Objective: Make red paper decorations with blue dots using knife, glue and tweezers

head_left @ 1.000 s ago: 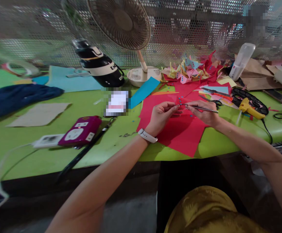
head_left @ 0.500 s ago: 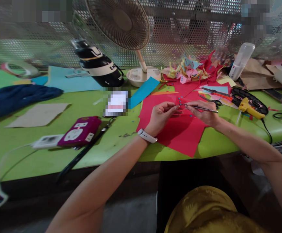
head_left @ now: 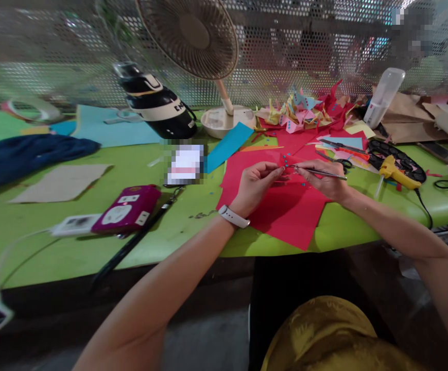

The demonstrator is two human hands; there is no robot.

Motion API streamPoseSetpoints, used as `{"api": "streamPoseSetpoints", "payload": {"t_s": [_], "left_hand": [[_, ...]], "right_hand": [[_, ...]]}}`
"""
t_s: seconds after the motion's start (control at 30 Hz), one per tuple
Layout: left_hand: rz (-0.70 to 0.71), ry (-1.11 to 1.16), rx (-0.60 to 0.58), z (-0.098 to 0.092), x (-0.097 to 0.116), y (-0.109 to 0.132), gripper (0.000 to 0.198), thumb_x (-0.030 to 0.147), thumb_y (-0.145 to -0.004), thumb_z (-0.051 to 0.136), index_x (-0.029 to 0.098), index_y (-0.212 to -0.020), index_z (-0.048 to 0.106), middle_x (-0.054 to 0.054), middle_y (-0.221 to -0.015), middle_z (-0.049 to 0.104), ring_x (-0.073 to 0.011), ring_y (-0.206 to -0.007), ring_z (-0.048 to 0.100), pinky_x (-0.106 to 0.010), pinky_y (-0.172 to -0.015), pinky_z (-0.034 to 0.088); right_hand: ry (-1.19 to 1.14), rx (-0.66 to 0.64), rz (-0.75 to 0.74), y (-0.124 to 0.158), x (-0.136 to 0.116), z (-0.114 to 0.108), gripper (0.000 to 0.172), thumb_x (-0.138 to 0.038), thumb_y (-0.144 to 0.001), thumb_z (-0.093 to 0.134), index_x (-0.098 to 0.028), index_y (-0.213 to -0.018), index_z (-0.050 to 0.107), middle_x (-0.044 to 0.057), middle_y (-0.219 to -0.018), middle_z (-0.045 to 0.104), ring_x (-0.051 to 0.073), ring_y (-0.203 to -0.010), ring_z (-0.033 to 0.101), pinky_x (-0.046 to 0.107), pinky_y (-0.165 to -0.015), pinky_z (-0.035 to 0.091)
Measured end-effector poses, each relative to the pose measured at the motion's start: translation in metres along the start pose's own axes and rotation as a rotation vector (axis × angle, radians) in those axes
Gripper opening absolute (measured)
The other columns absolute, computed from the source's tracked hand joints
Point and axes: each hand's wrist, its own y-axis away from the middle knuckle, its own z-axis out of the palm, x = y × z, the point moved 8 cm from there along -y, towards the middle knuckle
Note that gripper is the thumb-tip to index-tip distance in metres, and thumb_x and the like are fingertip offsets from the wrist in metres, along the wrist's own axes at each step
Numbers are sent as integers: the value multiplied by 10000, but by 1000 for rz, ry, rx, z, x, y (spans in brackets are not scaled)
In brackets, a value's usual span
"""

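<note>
My left hand (head_left: 258,186), with a pale band on its wrist, is closed in a pinch above the red paper (head_left: 286,221). Whatever lies between its fingertips is too small to make out. In my right hand (head_left: 324,179) are slim metal tweezers (head_left: 332,175), held like a pen. Their tip points left and comes close to the left fingertips. Tiny blue paper bits (head_left: 303,184) lie scattered on the red sheet around both hands.
Behind are folded paper pieces (head_left: 297,111) and a fan (head_left: 227,121). To the right lie scissors (head_left: 345,164), a yellow glue gun (head_left: 399,174) and a clear bottle (head_left: 385,98). Leftward are a blue strip (head_left: 229,147), a phone (head_left: 186,164), a purple device (head_left: 127,208) and a black flask (head_left: 162,108).
</note>
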Motion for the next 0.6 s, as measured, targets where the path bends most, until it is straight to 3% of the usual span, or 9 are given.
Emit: {"api": "streamPoseSetpoints", "payload": {"t_s": [0.33, 0.6], "left_hand": [[-6, -6, -5, 1, -2, 0, 461, 532, -657, 861, 173, -880, 676, -82, -855, 783, -248, -826, 772, -363, -750, 632], [-2, 27, 1, 1, -1, 0, 471, 522, -628, 884, 168, -863, 682, -59, -819, 780, -219, -764, 764, -331, -720, 624]], "right_hand": [[-6, 19, -39, 0, -3, -1, 197, -372, -964, 590, -264, -977, 755, 7, -944, 794, 131, -763, 745, 237, -734, 620], [-15, -3, -17, 0, -3, 0, 209, -381, -966, 588, -265, -994, 760, 9, -957, 792, 142, -789, 746, 238, -744, 608]]}}
